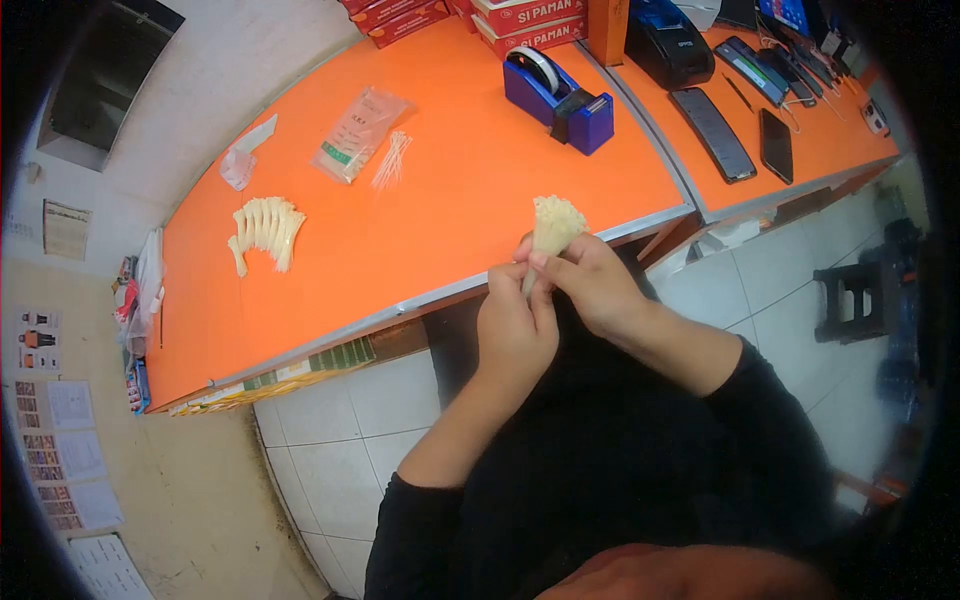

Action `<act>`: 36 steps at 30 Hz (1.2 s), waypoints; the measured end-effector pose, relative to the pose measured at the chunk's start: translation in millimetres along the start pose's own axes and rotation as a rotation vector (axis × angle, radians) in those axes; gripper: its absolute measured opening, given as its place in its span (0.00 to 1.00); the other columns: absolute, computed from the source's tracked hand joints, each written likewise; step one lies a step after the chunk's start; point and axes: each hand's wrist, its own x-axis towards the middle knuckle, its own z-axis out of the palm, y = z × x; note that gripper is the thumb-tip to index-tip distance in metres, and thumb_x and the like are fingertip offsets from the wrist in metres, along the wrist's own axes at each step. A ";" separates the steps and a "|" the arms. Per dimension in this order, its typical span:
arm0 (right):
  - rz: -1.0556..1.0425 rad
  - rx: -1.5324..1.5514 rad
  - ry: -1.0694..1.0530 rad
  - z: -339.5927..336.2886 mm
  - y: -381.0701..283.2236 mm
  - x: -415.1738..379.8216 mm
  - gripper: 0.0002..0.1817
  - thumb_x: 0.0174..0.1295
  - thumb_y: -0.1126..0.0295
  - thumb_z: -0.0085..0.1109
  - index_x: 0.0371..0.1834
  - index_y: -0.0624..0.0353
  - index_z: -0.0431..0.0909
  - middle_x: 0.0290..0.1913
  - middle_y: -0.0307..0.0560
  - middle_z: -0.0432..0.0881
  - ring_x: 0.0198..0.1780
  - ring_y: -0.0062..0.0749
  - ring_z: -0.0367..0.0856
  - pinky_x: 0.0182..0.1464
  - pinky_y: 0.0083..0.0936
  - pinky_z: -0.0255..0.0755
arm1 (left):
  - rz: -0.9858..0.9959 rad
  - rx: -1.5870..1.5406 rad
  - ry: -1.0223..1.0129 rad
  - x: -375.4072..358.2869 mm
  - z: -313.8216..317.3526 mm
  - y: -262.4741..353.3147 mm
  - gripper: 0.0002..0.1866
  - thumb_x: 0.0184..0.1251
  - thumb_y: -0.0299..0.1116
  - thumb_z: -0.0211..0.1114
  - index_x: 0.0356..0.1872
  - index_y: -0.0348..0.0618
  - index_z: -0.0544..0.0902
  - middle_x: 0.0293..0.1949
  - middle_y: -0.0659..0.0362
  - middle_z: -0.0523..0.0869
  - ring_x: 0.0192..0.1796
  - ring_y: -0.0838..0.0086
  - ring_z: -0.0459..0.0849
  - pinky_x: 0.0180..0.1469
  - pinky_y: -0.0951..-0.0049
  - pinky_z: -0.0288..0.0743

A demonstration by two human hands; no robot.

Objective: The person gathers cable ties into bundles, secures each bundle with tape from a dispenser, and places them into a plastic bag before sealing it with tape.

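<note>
Both forearms come up from the lap in black sleeves and meet just off the near edge of the orange table (450, 190). The left hand (512, 335) is curled into a loose fist around the lower end of a cream-coloured bundle of thin sticks (553, 225) (cable ties maybe, hard to tell). The right hand (592, 280) sits right against it, fingers pressed together and pinching the bundle just under its fanned-out top. Further back on the table there's a second fanned bundle (265, 230), a plastic bag (360, 132) and a blue tape dispenser (558, 98).
</note>
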 end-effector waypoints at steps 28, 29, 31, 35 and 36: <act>0.008 0.239 0.060 -17.8 -3.4 58.8 0.13 0.65 0.61 0.52 0.27 0.54 0.66 0.14 0.32 0.59 0.14 0.16 0.55 0.17 0.16 0.53 | -0.154 -0.114 -0.187 6.9 -34.8 -69.3 0.10 0.63 0.27 0.57 0.44 0.33 0.75 0.31 0.53 0.83 0.31 0.74 0.81 0.35 0.76 0.74; -0.020 0.141 0.064 -16.4 -4.3 61.3 0.15 0.65 0.60 0.51 0.25 0.53 0.64 0.13 0.32 0.57 0.12 0.16 0.53 0.16 0.18 0.49 | -0.183 -0.175 -0.178 6.9 -40.2 -74.6 0.10 0.63 0.27 0.57 0.44 0.33 0.75 0.31 0.53 0.83 0.31 0.75 0.81 0.35 0.76 0.74; -0.050 0.040 0.063 -7.6 -1.3 67.5 0.17 0.66 0.59 0.50 0.23 0.52 0.61 0.11 0.32 0.55 0.11 0.16 0.51 0.14 0.19 0.45 | -0.209 -0.236 -0.163 8.1 -52.3 -83.5 0.10 0.64 0.27 0.56 0.44 0.33 0.75 0.32 0.53 0.82 0.31 0.76 0.80 0.35 0.77 0.74; 0.106 0.062 -0.009 18.3 14.4 93.6 0.16 0.65 0.59 0.52 0.22 0.52 0.61 0.11 0.31 0.54 0.11 0.16 0.51 0.14 0.19 0.48 | -0.278 -0.374 -0.165 15.4 -77.9 -96.8 0.13 0.64 0.26 0.55 0.48 0.34 0.72 0.36 0.54 0.82 0.35 0.75 0.80 0.38 0.77 0.73; 0.157 0.053 -0.015 23.9 23.9 104.9 0.15 0.64 0.60 0.53 0.24 0.53 0.64 0.14 0.32 0.59 0.14 0.18 0.57 0.18 0.19 0.55 | -0.280 -0.408 -0.144 18.5 -83.7 -98.9 0.14 0.64 0.27 0.55 0.50 0.34 0.71 0.38 0.53 0.81 0.37 0.74 0.80 0.40 0.76 0.73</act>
